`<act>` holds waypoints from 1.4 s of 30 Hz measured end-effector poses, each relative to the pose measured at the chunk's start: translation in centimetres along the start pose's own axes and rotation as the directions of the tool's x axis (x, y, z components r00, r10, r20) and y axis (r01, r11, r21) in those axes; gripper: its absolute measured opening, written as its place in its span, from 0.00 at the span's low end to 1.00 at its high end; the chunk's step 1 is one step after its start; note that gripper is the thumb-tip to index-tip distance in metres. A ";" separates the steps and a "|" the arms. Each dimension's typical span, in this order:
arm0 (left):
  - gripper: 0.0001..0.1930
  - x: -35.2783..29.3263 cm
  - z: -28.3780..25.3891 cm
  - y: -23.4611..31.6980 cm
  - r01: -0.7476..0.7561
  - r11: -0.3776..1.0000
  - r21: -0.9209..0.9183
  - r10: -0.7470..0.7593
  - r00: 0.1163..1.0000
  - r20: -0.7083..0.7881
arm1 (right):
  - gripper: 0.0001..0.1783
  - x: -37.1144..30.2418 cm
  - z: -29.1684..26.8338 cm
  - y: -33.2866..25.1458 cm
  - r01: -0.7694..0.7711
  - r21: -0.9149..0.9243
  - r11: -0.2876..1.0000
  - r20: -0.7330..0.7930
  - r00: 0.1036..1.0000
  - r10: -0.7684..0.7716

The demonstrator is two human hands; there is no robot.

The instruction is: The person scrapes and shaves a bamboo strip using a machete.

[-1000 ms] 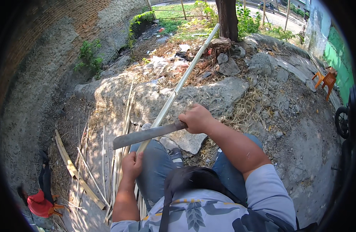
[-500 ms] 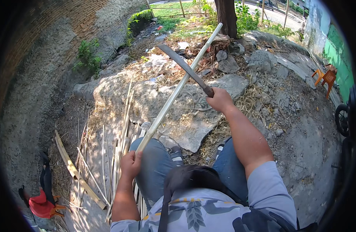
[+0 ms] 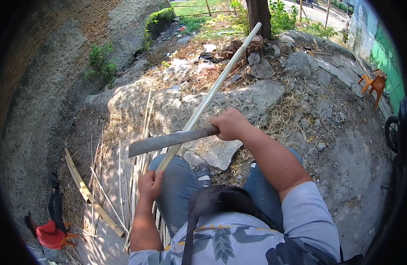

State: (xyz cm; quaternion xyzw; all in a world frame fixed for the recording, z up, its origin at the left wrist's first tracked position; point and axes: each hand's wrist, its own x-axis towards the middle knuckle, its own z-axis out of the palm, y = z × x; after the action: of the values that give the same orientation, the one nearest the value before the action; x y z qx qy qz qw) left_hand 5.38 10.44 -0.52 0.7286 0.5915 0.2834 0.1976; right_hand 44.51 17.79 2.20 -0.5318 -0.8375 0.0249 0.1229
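A long pale bamboo strip [image 3: 208,97] slants from my lap up toward the tree at the far side. Its lower end is gripped in my left hand [image 3: 150,184], beside my left knee. My right hand [image 3: 230,124] is closed round the dark handle of a machete [image 3: 168,140]. The broad grey blade lies across the lower part of the strip, pointing left, just above my left hand. Whether the edge touches the strip I cannot tell.
Several bamboo strips [image 3: 135,181] lie at my left, near a split bamboo pole [image 3: 86,192]. A stone slab [image 3: 219,154] and shavings lie before my feet. A person in red [image 3: 51,234] sits far left. Orange chairs [image 3: 376,87] stand right, by a green wall [image 3: 387,57].
The machete has come down along the strip toward me and swung from pointing up-left to nearly level. My left hand keeps its hold; the strip's far end has shifted slightly up and right.
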 end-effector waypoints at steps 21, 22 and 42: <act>0.26 0.2 0.3 -1.1 0.025 0.996 0.087 -0.026 1.000 0.011 | 0.10 0.1 -1.1 -1.3 0.013 0.000 1.000 0.123 0.992 -0.013; 0.26 0.2 0.1 -0.3 0.016 0.997 0.071 -0.017 1.000 0.016 | 0.10 0.0 -1.4 -1.1 0.043 -0.009 0.999 0.135 0.990 -0.041; 0.26 0.1 0.4 0.0 0.016 0.999 0.031 -0.015 0.999 -0.040 | 0.10 0.1 -0.1 -1.4 0.065 -0.017 0.998 -0.035 0.997 -0.065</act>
State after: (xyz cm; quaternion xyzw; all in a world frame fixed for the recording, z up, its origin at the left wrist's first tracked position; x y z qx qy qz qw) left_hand 5.65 10.59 -0.85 0.7214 0.6052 0.2867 0.1764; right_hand 43.26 17.27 2.56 -0.5056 -0.8523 0.0049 0.1341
